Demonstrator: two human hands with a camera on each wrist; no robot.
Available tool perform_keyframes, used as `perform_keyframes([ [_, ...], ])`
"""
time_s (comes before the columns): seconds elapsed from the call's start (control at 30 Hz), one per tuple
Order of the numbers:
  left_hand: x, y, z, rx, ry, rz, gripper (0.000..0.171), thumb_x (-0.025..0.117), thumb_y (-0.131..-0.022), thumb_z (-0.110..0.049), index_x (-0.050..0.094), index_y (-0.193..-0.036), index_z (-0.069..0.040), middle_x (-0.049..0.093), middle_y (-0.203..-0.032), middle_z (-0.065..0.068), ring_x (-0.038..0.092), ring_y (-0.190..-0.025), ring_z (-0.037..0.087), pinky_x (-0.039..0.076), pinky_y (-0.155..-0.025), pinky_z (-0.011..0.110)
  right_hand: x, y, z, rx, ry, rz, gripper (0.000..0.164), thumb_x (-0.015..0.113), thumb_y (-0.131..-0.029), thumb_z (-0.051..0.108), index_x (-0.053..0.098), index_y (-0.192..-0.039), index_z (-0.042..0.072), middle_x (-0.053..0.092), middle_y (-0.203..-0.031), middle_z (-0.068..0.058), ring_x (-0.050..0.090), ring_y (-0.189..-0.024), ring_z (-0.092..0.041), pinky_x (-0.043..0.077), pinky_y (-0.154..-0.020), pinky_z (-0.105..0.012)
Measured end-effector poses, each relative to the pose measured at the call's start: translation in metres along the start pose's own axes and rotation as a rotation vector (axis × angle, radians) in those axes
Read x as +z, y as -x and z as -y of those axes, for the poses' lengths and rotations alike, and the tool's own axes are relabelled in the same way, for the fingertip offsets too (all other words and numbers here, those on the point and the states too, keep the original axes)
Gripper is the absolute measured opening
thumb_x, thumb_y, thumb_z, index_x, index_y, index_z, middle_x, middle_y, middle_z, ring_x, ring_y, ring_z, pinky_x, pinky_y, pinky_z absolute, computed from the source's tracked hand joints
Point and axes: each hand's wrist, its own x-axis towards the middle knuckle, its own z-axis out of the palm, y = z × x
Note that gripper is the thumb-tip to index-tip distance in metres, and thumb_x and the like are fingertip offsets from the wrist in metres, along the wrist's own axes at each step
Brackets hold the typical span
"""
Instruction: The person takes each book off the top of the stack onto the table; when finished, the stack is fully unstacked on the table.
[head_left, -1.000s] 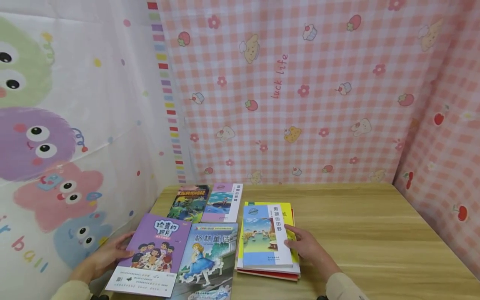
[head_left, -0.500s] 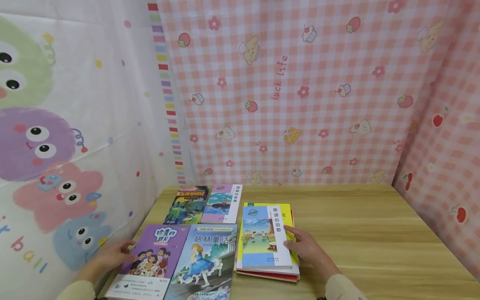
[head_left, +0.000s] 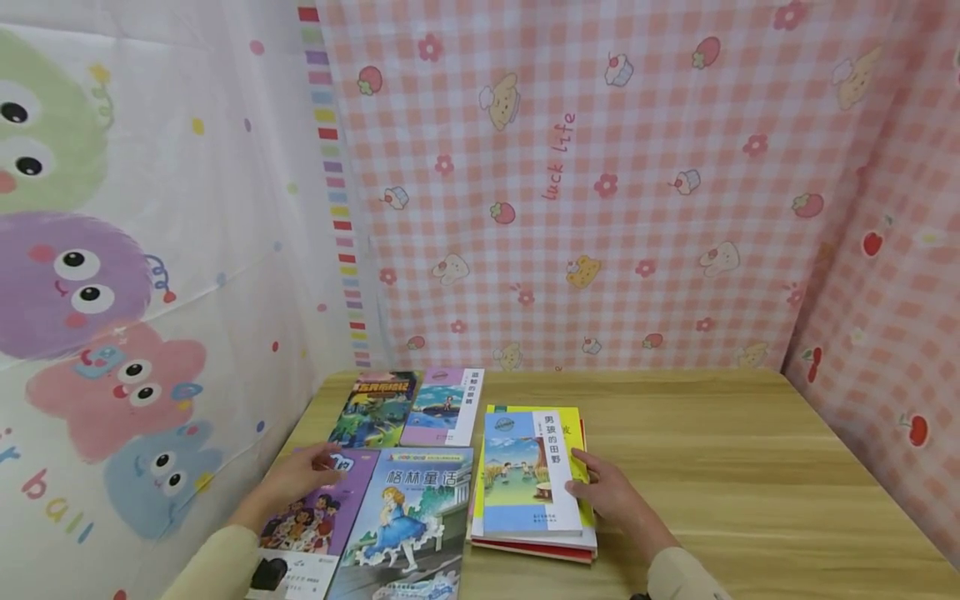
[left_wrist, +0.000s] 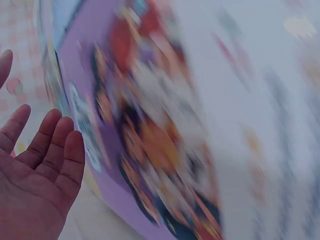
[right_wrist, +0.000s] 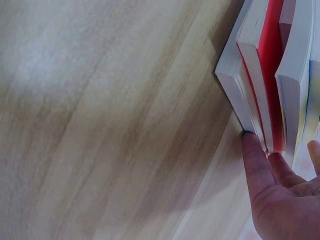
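My left hand (head_left: 300, 477) reaches over the purple book (head_left: 300, 517) at the front left and hides part of its cover. In the left wrist view that hand's fingers (left_wrist: 52, 137) are loosely spread beside the purple cover, holding nothing. My right hand (head_left: 611, 492) rests at the right side of a stack of books, topped by a blue-and-white book (head_left: 517, 471) over a yellow one (head_left: 572, 417). In the right wrist view, straight fingers (right_wrist: 257, 165) touch the stack's edges, where a red cover (right_wrist: 272, 60) shows between white page blocks.
A book with a girl in a blue dress (head_left: 408, 525) lies between the purple book and the stack. Behind are a dark green jungle-cover book (head_left: 375, 412) and a lilac book (head_left: 442, 408). Curtains border the wooden table (head_left: 712, 450) at the back, left and right.
My left hand let go of the purple book's left side and moved up and right over its cover. That book settled lower beside the blue-dress book. My right hand stays at the stack.
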Motion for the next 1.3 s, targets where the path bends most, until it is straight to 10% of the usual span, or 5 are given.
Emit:
perform_keyframes([
  [0.77,0.101,-0.039,-0.098,0.164,0.219,0.148,0.066,0.073,-0.092,-0.021,0.043,-0.147,0.000,0.057,-0.126,0.018,0.056,-0.112,0.033,0.050,-0.088,0.050,-0.008,0.002,-0.002,0.012,-0.044,0.002,0.069,0.066,-0.096,0.016,0.031,-0.154,0.000,0.034,-0.150,-0.032,0.034,-0.136,-0.050,0.033,-0.108,-0.060],
  [1.3,0.145,-0.036,-0.111,0.259,0.211,0.240,0.072,0.077,-0.089,-0.019,0.042,-0.148,0.001,0.058,-0.123,0.017,0.055,-0.112,0.035,0.047,-0.092,0.052,-0.004,-0.002,-0.001,0.039,-0.069,0.002,0.072,0.067,-0.095,0.023,0.031,-0.154,0.001,0.033,-0.151,-0.031,0.031,-0.137,-0.052,0.036,-0.104,-0.062],
])
